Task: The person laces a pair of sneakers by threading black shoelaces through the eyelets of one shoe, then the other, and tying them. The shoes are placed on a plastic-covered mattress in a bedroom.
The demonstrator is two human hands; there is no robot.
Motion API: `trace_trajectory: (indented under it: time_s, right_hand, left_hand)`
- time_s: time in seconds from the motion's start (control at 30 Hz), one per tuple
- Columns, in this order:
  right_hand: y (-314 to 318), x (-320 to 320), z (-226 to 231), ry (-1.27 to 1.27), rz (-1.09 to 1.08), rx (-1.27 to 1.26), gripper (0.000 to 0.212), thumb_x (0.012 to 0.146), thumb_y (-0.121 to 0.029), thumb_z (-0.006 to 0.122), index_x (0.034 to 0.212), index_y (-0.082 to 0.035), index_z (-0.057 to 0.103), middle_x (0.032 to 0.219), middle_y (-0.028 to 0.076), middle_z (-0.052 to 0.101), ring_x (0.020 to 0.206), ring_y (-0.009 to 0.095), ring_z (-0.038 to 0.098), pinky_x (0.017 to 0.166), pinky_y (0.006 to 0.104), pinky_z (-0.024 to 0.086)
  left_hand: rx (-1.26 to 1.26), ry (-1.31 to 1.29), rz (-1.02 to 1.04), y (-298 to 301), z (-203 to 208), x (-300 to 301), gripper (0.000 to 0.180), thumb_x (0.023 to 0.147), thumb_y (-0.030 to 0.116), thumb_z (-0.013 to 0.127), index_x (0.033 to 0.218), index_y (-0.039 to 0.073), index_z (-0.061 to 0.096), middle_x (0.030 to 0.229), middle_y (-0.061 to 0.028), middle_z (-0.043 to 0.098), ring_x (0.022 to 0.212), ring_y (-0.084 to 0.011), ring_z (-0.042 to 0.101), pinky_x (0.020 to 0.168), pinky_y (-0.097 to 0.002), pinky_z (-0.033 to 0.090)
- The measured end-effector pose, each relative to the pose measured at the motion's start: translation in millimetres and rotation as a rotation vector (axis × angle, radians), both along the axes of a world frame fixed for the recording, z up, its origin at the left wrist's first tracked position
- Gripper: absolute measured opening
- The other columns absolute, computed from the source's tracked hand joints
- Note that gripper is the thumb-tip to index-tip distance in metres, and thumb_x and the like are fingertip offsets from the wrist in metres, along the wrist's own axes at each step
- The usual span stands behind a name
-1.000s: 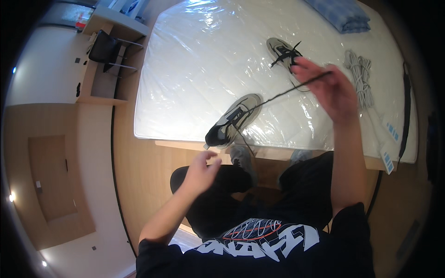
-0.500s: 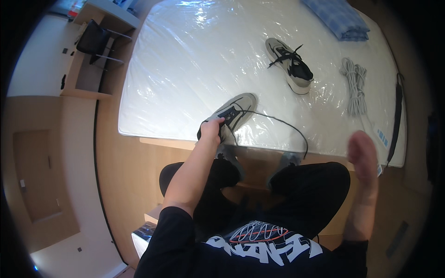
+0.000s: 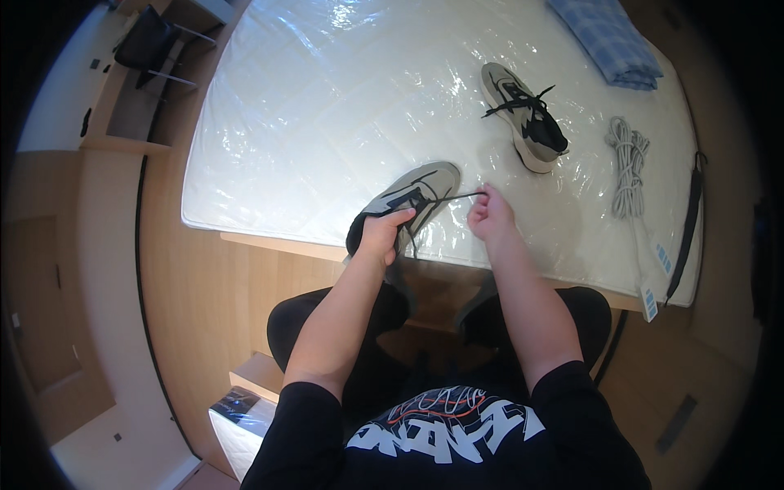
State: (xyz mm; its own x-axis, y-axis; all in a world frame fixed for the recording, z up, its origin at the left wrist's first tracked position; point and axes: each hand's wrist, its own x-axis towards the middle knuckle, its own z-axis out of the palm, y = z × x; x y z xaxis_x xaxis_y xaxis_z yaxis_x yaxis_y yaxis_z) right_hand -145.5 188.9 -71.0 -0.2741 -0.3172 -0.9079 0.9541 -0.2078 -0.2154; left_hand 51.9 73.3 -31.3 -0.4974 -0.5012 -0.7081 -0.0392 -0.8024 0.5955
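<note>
A grey and black sneaker [image 3: 437, 175] lies near the front edge of the plastic-covered mattress [image 3: 327, 114], its toe pointing away to the right. My left hand [image 3: 380, 235] grips this sneaker at its side, the thumb over the tongue area. To the right of it, my right hand [image 3: 492, 214] pinches a black shoelace [image 3: 459, 196] that runs taut from the sneaker's eyelets. Another loop of lace hangs by the left hand. Farther back on the right sits a second sneaker [image 3: 523, 114], its black laces tied in a bow.
On the mattress's right side lie a bundled grey power cord [image 3: 627, 167] with a white power strip [image 3: 648, 298], a long black strap-like item [image 3: 691, 220] and a folded blue checked cloth [image 3: 608, 41]. A black chair [image 3: 147, 41] stands at the far left.
My right hand has come in from the far right and taken hold of the shoelace, which was hanging loose. The left hand stays on the sneaker.
</note>
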Motion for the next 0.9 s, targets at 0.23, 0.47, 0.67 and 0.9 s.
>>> trace_trajectory:
  time_s: [0.23,0.47,0.67,0.9]
  right_hand:
    - [54.1,-126.6,80.0,0.527,-0.112,0.073,0.017,0.097,-0.024,0.052,0.090,-0.009,0.058,0.056,-0.004,0.029,0.048,0.009,0.029,0.044,0.0261,0.024]
    - [143.0,-173.8,155.2,0.734,0.010,0.235,0.038,0.102,-0.040,0.043,0.093,-0.007,0.061,0.067,-0.002,0.046,0.055,0.013,0.042,0.052,0.0293,0.037]
    - [87.7,-12.4,105.7,0.568,1.165,0.264,0.028,0.090,-0.030,0.062,0.101,-0.005,0.066,0.085,0.003,0.063,0.074,0.014,0.059,0.066,0.0295,0.051]
    - [14.6,111.2,51.2,1.495,1.375,0.265,0.027,0.080,-0.026,0.071,0.086,-0.001,0.063,0.086,0.013,0.068,0.084,0.032,0.065,0.072,0.0431,0.050]
  left_hand:
    - [-0.065,-0.014,-0.036,2.4,-5.0,6.6,0.033,0.083,0.004,0.068,0.113,-0.007,0.061,0.104,-0.0158,0.066,0.094,-0.0265,0.066,0.083,-0.0377,0.055]
    - [-0.176,-0.191,-0.377,-7.9,16.4,13.8,0.035,0.081,0.014,0.070,0.105,-0.010,0.062,0.099,-0.0152,0.066,0.084,-0.0224,0.063,0.076,-0.0330,0.050]
    - [-0.505,-0.268,-0.443,8.3,5.3,19.6,0.042,0.074,-0.004,0.069,0.113,-0.011,0.055,0.099,-0.0162,0.066,0.090,-0.0207,0.065,0.080,-0.0311,0.052]
    - [-0.432,-0.160,-0.251,25.3,3.6,11.6,0.048,0.073,-0.008,0.066,0.118,-0.011,0.047,0.111,-0.0178,0.062,0.100,-0.0229,0.064,0.085,-0.0312,0.052]
